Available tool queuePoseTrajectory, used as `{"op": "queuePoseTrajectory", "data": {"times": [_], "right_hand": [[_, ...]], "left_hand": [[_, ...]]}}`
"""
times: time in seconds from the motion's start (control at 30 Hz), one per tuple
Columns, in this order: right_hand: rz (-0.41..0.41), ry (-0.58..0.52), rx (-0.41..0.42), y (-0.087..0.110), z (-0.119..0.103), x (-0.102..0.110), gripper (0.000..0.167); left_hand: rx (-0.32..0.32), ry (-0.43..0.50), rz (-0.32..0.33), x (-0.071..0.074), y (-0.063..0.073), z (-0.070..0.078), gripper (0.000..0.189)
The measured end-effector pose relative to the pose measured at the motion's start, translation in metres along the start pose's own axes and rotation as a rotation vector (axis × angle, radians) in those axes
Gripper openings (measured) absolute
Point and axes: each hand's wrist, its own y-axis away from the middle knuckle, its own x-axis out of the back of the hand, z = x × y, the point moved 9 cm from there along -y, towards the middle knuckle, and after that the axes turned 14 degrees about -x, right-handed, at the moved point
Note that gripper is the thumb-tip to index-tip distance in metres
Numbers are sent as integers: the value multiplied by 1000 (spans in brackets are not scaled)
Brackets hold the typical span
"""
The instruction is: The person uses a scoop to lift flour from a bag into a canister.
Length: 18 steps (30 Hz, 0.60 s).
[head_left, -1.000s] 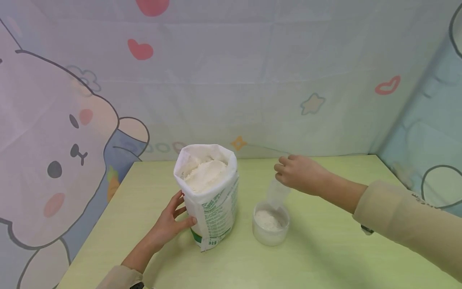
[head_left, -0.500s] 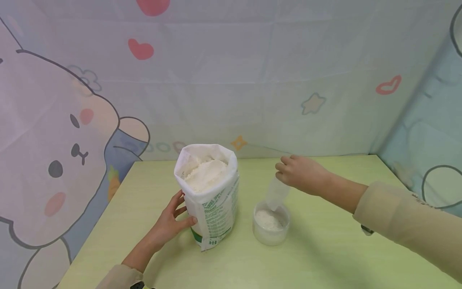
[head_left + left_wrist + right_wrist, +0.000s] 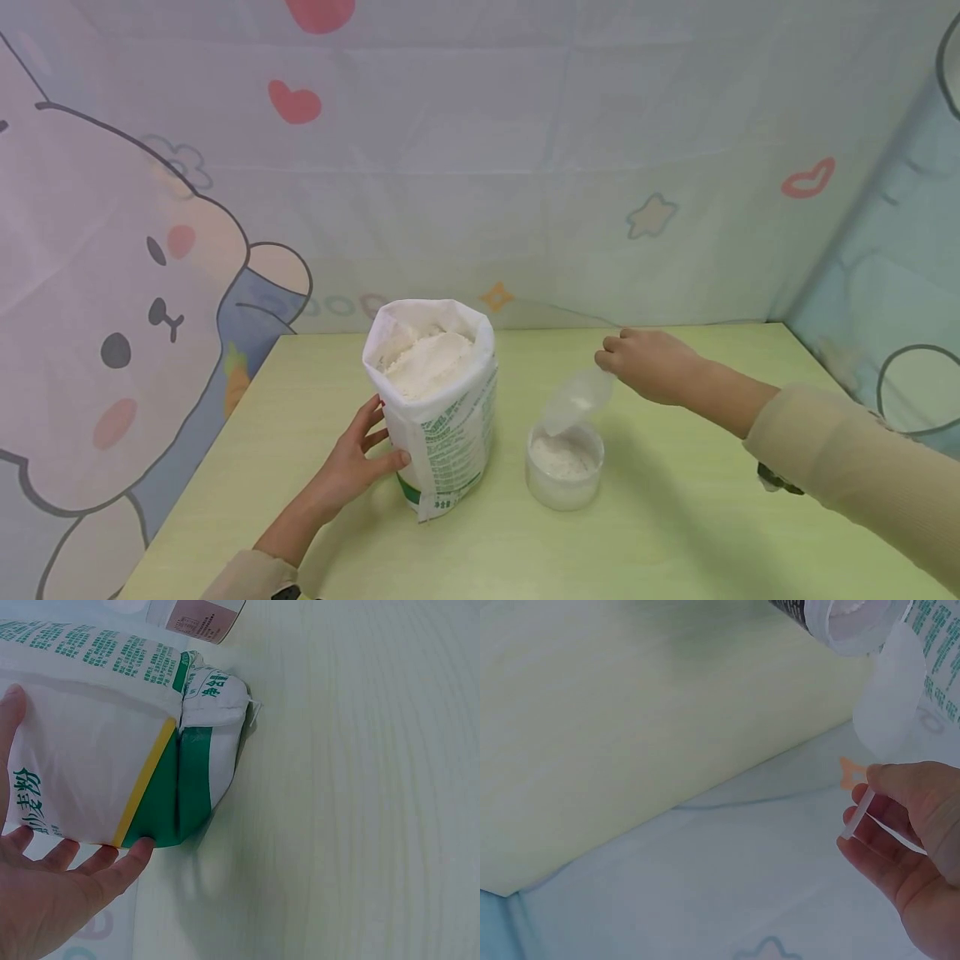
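The right hand (image 3: 651,365) pinches the translucent white plastic scoop (image 3: 579,402), likely light and stiff, best held by its handle (image 3: 857,815). The left hand (image 3: 352,468) spreads wide fingers against the white-and-green flour bag (image 3: 453,442).

The left hand (image 3: 348,470) is at the left, thumb (image 3: 10,712) and fingers (image 3: 121,871) apart. The right hand (image 3: 648,365), at the right and farther, pinches; its fingers seem curled, partly hidden.

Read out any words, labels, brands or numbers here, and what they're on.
"小麦粉": large green characters on the bag.
"净含", probably: near the bag's bottom, partly folded.
The bag's small green print: too small.
Label on the tub: too small.
Right sleeve: marks too blurred.
Backdrop: letter-like shapes, too faint.
No brand or number is readable.
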Motion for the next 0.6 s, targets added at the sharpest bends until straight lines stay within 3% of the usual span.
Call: {"op": "queuePoseTrajectory", "data": {"times": [0.17, 0.3, 0.6], "right_hand": [[-106, -195, -61, 2, 10, -7, 19], [-138, -328, -85, 2, 16, -8, 17], [-140, -407, -87, -4, 23, -2, 14]], "left_hand": [[0, -1, 0, 0, 0, 0, 91], [2, 1, 0, 0, 0, 0, 91], [-4, 3, -2, 0, 0, 1, 92]]}}
